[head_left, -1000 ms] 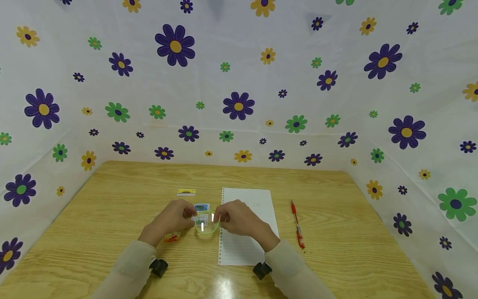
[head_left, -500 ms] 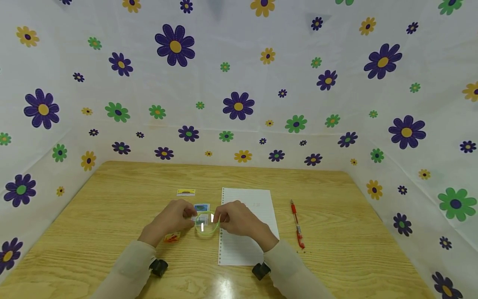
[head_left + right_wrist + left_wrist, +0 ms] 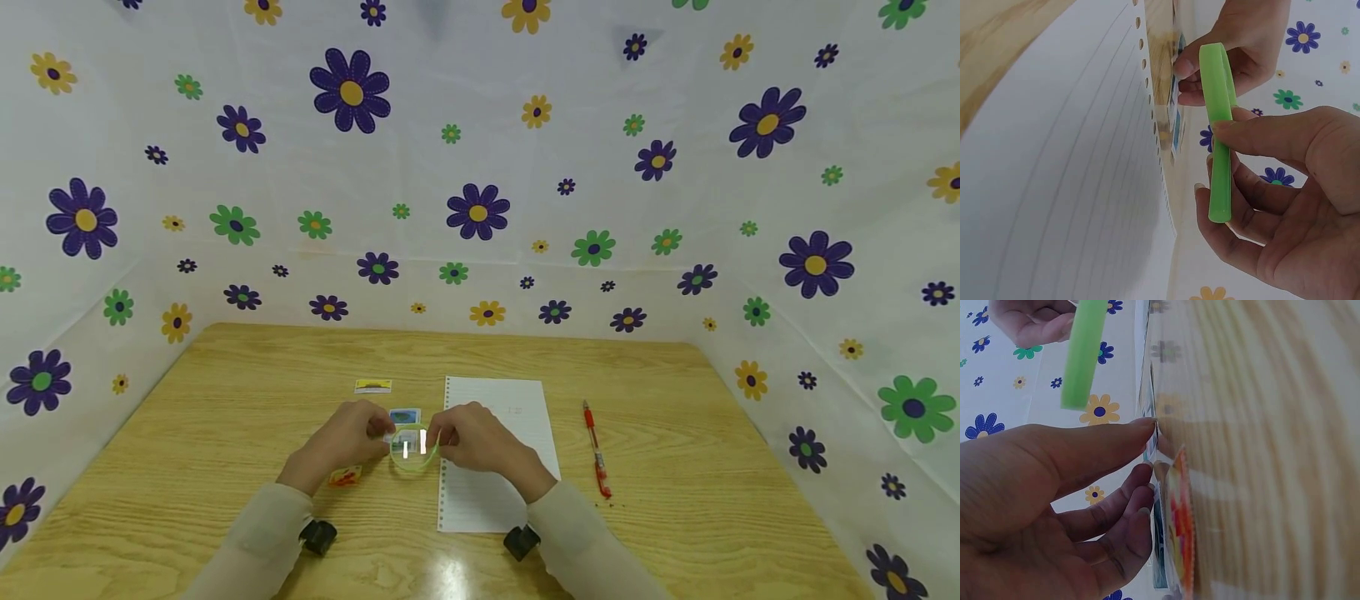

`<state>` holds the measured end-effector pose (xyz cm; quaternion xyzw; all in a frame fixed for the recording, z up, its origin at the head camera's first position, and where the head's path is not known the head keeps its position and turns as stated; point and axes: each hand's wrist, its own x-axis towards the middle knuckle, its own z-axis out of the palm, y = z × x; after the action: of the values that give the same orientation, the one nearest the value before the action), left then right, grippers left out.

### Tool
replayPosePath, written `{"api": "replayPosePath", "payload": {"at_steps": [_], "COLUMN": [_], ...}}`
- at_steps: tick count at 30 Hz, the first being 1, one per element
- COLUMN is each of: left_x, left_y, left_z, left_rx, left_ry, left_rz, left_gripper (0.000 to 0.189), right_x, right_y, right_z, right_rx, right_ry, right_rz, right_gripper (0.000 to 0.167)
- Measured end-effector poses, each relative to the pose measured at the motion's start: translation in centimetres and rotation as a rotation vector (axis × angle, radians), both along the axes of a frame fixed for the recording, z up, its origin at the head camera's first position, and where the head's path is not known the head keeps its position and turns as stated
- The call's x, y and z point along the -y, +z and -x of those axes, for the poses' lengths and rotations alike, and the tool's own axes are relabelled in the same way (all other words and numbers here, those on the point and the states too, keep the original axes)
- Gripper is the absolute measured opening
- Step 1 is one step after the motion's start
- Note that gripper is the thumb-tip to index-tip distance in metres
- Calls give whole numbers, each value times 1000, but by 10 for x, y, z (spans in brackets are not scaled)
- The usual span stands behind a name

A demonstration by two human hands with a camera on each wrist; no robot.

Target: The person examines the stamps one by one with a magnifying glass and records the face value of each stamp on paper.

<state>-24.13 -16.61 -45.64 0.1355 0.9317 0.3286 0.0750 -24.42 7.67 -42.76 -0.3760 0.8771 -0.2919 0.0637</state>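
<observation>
My right hand point(image 3: 480, 439) pinches the short green handle of a magnifying glass point(image 3: 1220, 181) between thumb and fingers. The round lens with its light green rim point(image 3: 412, 470) is held over a small pale stamp point(image 3: 406, 442), which shows through it. At the lens's left side, my left hand point(image 3: 347, 439) pinches that stamp's left edge with thumb and fingertips, close over the table. A blue-green stamp point(image 3: 405, 416) lies just beyond. An orange-red stamp point(image 3: 345, 477) is below the left hand, also visible in the left wrist view point(image 3: 1182, 528).
A yellow stamp point(image 3: 372, 387) lies farther back on the wooden table point(image 3: 247, 383). Partly under the right hand is a lined sheet of paper point(image 3: 495, 508) with punched holes. To its right lies a red pen point(image 3: 594, 442). A flowered cloth point(image 3: 420, 167) surrounds the table.
The magnifying glass and right hand have shifted very slightly left, and the glare on the lens has changed. The left hand keeps its place on the stamp.
</observation>
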Motion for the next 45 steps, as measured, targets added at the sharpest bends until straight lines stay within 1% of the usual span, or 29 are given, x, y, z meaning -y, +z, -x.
{"api": "replayPosePath", "payload": {"at_steps": [10,17,24,34,39,45], "left_x": [0,0,0,0,1,1], "left_y": [0,0,0,0,0,0], "left_z": [1,0,0,0,0,-1], "left_rx": [-1,-10,-25,-26,-10,2], "left_ry": [0,-1,-6,-5,-4,-6], "left_rz": [0,-4,-9,-4,-15,-22], "left_gripper": [14,13,13,13,15,16], "right_x": [3,4,4,4,2,-4], "right_y": [-5,-6,-8,-7,-7,-1], "right_z": [7,8,8,8,7,6], "right_rx": [20,29,27,17,-2,10], "right_ry": [-13,-35,-38,-30,-18,-13], "right_rz": [-11,-28,-28,-21,-18,10], "right_gripper": [14,14,14,11,11,11]}}
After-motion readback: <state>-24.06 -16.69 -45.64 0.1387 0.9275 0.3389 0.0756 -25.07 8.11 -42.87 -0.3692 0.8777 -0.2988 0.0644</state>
